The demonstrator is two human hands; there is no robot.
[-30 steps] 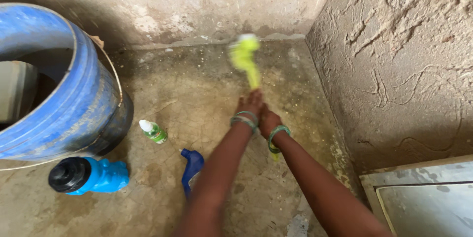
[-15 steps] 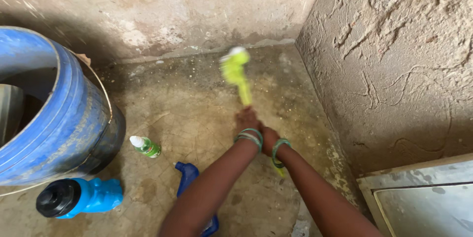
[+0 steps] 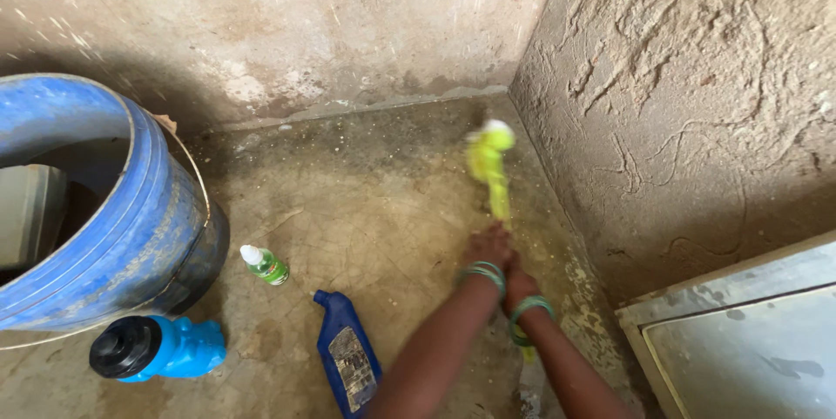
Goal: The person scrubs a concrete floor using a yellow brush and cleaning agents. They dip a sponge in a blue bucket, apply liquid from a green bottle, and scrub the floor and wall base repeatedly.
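Both my hands grip the handle of a lime-green scrubbing brush (image 3: pixel 488 162). My left hand (image 3: pixel 488 247) is in front, my right hand (image 3: pixel 520 281) just behind it; each wrist wears green bangles. The brush head is blurred and rests on the wet concrete floor (image 3: pixel 374 201) near the corner where the two rough walls meet.
A big blue drum (image 3: pixel 131 219) stands at the left. On the floor lie a small green bottle with a white cap (image 3: pixel 265 265), a dark blue bottle (image 3: pixel 347 362) and a light blue jug with a black lid (image 3: pixel 157 348). A grey metal panel (image 3: pixel 740 341) is at lower right.
The brush and both hands have shifted to the right, toward the wall corner. The view tilted, so the whole dark blue bottle now shows.
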